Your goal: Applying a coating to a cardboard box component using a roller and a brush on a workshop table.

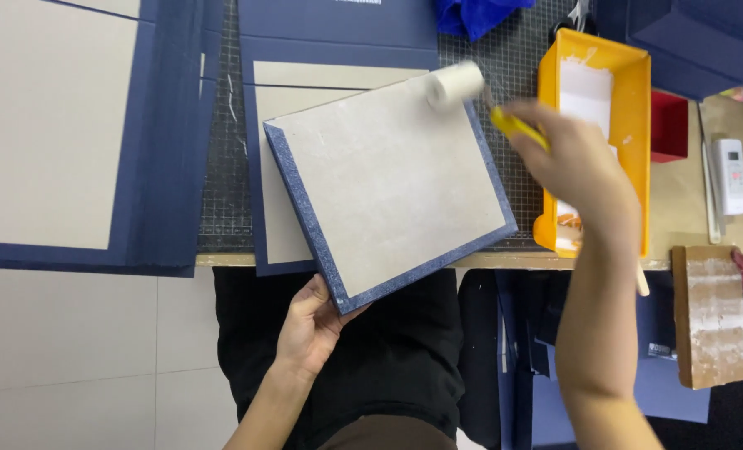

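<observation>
A grey board panel edged in dark blue [392, 183] lies tilted over the table's front edge. My left hand [311, 325] grips its near corner from below. My right hand [575, 162] holds a small paint roller by its yellow handle [515, 125]. The roller's white head [455, 85] rests on the panel's far right corner. Under the panel lies a flat blue cover sheet with a grey board [276, 167] glued on it.
A yellow tray [634, 125] with white glue stands right of the panel. A red bin [670, 125], a white remote-like device [730, 175] and a glue-smeared wooden block [709, 317] are farther right. A large blue-and-grey cover [63, 133] lies at left on the cutting mat [226, 183].
</observation>
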